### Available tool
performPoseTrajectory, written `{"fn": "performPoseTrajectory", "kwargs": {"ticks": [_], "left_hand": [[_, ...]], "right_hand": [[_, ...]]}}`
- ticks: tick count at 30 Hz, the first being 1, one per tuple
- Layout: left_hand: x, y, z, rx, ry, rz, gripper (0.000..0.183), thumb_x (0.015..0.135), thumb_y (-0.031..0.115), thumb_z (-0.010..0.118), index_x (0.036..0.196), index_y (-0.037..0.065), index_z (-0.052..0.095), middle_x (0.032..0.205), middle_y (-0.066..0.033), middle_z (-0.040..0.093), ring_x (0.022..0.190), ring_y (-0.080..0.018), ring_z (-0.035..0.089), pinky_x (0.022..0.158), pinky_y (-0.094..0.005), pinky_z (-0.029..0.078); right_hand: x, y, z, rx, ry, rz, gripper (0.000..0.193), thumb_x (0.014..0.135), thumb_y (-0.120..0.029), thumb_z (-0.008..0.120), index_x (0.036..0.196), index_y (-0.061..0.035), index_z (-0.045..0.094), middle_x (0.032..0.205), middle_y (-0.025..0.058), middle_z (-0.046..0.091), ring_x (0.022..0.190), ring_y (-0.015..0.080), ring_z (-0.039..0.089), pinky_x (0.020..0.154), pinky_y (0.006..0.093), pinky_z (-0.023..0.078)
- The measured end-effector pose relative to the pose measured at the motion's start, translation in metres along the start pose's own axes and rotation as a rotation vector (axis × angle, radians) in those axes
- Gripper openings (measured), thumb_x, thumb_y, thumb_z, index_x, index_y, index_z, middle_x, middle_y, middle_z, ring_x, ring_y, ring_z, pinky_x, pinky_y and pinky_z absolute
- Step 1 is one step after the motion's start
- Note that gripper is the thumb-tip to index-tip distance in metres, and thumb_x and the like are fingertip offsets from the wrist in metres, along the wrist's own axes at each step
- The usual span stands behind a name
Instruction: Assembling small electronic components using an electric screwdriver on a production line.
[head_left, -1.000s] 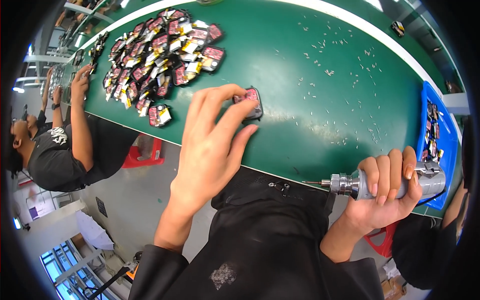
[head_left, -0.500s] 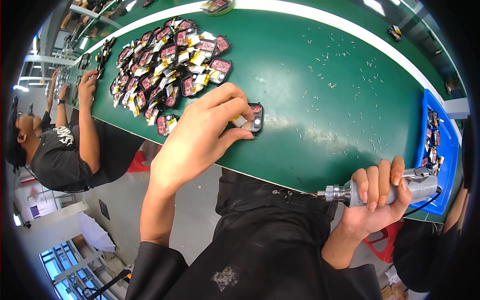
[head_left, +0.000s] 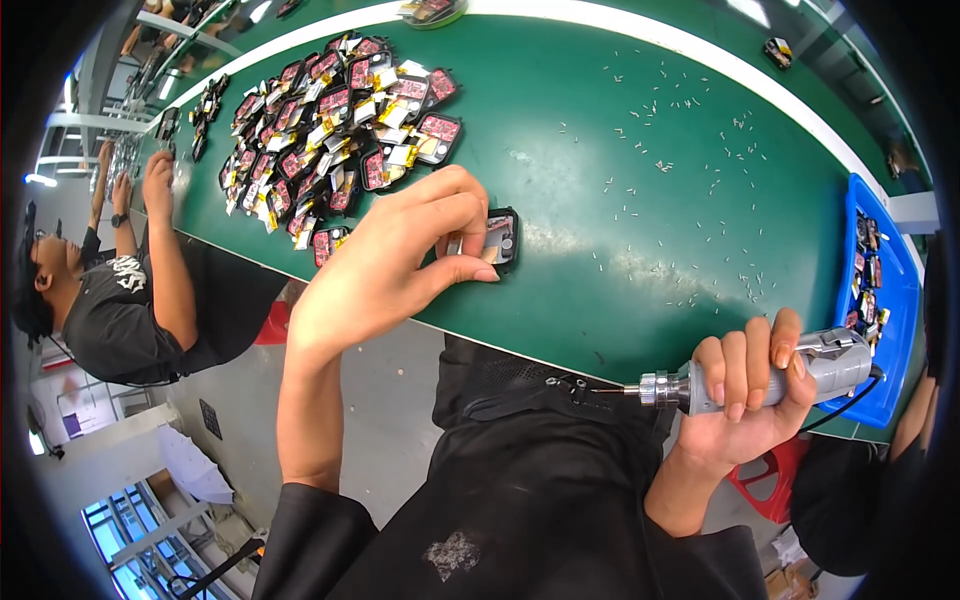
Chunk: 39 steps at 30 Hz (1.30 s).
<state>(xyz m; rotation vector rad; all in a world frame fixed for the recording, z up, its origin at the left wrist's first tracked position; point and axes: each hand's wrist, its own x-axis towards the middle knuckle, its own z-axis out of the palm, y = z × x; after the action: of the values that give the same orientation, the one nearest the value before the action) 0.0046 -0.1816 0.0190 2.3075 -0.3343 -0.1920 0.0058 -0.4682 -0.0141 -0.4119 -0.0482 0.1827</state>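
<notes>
Right of the pile of opened devices (head_left: 320, 130) and nearer the person lies the small black case (head_left: 503, 243). The left hand (head_left: 400, 255) is nearer it, its grip curled at the edge facing the pile, though I cannot tell what it clamps; the right hand's (head_left: 750, 390) grip wraps a grey powered driver (head_left: 660, 389), its bit pointing pileward.

A co-worker (head_left: 115, 325) in a dark shirt is at left, beside a red stool (head_left: 275, 325) on the grey floor (head_left: 370, 440). Another stool (head_left: 790, 468), also red, stands at right. Lower left, a pale shape (head_left: 192, 468), possibly an umbrella.
</notes>
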Motion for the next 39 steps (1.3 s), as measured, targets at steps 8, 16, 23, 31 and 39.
{"fn": "performPoseTrajectory", "kwargs": {"ticks": [8, 16, 23, 31, 39], "left_hand": [[-0.002, 0.009, 0.023, 0.085, 0.216, 0.012, 0.02, 0.074, -0.007, 0.069, 0.088, 0.0, 0.057, 0.088, -0.0065, 0.054, 0.072, -0.0183, 0.053, 0.065, -0.0286, 0.044], [-0.005, 0.011, 0.049, 0.335, 0.442, 0.078, 0.018, 0.072, -0.01, 0.069, 0.084, -0.001, 0.059, 0.092, -0.0079, 0.061, 0.07, -0.0202, 0.057, 0.059, -0.0311, 0.047], [-0.018, 0.028, 0.084, 0.424, 0.389, 0.399, 0.034, 0.058, -0.006, 0.072, 0.091, -0.006, 0.063, 0.09, -0.0155, 0.065, 0.076, -0.0305, 0.062, 0.062, -0.0348, 0.053], [-0.017, 0.026, 0.095, 0.562, 0.466, 0.523, 0.033, 0.056, 0.006, 0.063, 0.084, -0.011, 0.061, 0.087, -0.021, 0.062, 0.073, -0.0296, 0.062, 0.058, -0.0329, 0.054], [-0.021, 0.03, 0.094, 0.561, 0.458, 0.506, 0.039, 0.049, 0.007, 0.059, 0.083, -0.012, 0.061, 0.086, -0.021, 0.062, 0.071, -0.0285, 0.062, 0.058, -0.0319, 0.054]], "right_hand": [[-0.004, 0.006, 0.003, -0.013, -0.016, 0.047, 0.012, 0.089, -0.018, 0.045, 0.082, -0.0091, 0.04, 0.056, 0.0007, 0.04, 0.044, 0.0109, 0.038, 0.05, 0.0288, 0.035], [-0.016, 0.014, 0.009, -0.045, 0.003, 0.159, 0.013, 0.089, -0.019, 0.046, 0.083, -0.009, 0.04, 0.057, 0.001, 0.04, 0.045, 0.0127, 0.04, 0.054, 0.0312, 0.038], [-0.044, 0.051, 0.026, -0.164, 0.124, 0.409, 0.021, 0.09, -0.029, 0.051, 0.089, -0.0094, 0.042, 0.075, 0.0055, 0.046, 0.066, 0.0185, 0.049, 0.068, 0.0343, 0.041], [-0.054, 0.058, 0.01, -0.107, 0.053, 0.343, 0.01, 0.09, -0.01, 0.049, 0.096, -0.0032, 0.045, 0.094, 0.0151, 0.052, 0.09, 0.0267, 0.055, 0.087, 0.041, 0.044], [-0.055, 0.057, 0.007, -0.091, 0.048, 0.359, 0.011, 0.089, -0.011, 0.05, 0.096, -0.0032, 0.045, 0.093, 0.0156, 0.052, 0.089, 0.027, 0.055, 0.086, 0.0424, 0.044]]}}
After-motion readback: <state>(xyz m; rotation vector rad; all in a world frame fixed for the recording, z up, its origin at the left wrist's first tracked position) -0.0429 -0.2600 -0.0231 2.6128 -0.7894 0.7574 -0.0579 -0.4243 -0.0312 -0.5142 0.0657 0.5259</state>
